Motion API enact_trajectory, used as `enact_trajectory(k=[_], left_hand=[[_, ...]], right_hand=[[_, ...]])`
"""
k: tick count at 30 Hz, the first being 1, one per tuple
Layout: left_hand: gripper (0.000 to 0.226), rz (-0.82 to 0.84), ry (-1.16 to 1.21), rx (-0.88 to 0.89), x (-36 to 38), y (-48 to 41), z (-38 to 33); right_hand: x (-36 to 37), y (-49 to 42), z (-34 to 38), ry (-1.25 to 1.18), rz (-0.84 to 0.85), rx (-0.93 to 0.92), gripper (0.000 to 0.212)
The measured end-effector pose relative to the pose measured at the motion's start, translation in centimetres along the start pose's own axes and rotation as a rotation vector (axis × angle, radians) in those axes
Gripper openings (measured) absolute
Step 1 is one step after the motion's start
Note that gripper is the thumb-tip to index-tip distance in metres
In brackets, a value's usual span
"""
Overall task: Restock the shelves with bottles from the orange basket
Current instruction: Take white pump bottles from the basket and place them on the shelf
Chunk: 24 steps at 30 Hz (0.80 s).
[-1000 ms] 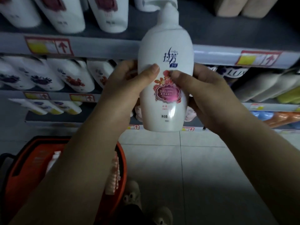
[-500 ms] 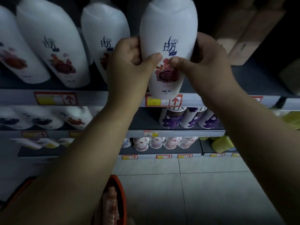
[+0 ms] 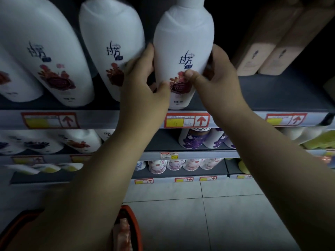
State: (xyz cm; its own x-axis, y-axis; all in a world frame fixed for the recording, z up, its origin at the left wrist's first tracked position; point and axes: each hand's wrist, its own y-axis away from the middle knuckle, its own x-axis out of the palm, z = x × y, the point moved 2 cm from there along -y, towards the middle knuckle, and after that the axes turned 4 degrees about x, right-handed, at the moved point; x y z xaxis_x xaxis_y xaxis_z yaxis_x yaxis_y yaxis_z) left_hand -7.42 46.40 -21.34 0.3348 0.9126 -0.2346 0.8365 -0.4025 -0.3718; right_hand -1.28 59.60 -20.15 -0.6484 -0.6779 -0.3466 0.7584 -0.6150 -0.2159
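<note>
Gripping the white bottle [image 3: 183,42] between them, the left hand [image 3: 145,82] and right hand [image 3: 217,78] curl round its lower body, thumbs on the label. It stands upright, base at the shelf [image 3: 272,98] front edge, just right of a matching bottle [image 3: 110,42]. A straight push back likely comes next.

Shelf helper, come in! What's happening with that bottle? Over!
Left hand and right hand both grip the white bottle. Bottle upright at front edge of upper shelf, beside matching bottles. Nothing blocking.
</note>
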Motion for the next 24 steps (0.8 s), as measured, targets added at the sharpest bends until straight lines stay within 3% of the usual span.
enact_trajectory(k=[11, 15, 18, 24], left_hand=[[0.068, 0.122, 0.252, -0.132, -0.6, 2.5, -1.2], [0.063, 0.135, 0.331, -0.187, -1.1, 5.7, -2.6], [0.072, 0.133, 0.387, -0.284, -2.3, 8.6, -2.6], [0.070, 0.098, 0.367, -0.379, -6.2, 13.6, -1.4]], right_hand=[[0.6, 4.0, -0.5, -0.092, -0.086, 0.111, 0.049], [0.4, 7.8, 0.2, -0.133, -0.025, 0.167, 0.050], [0.6, 10.6, 0.7, -0.178, 0.031, 0.185, 0.048], [2.8, 16.1, 0.7, -0.186, 0.150, 0.208, 0.043]])
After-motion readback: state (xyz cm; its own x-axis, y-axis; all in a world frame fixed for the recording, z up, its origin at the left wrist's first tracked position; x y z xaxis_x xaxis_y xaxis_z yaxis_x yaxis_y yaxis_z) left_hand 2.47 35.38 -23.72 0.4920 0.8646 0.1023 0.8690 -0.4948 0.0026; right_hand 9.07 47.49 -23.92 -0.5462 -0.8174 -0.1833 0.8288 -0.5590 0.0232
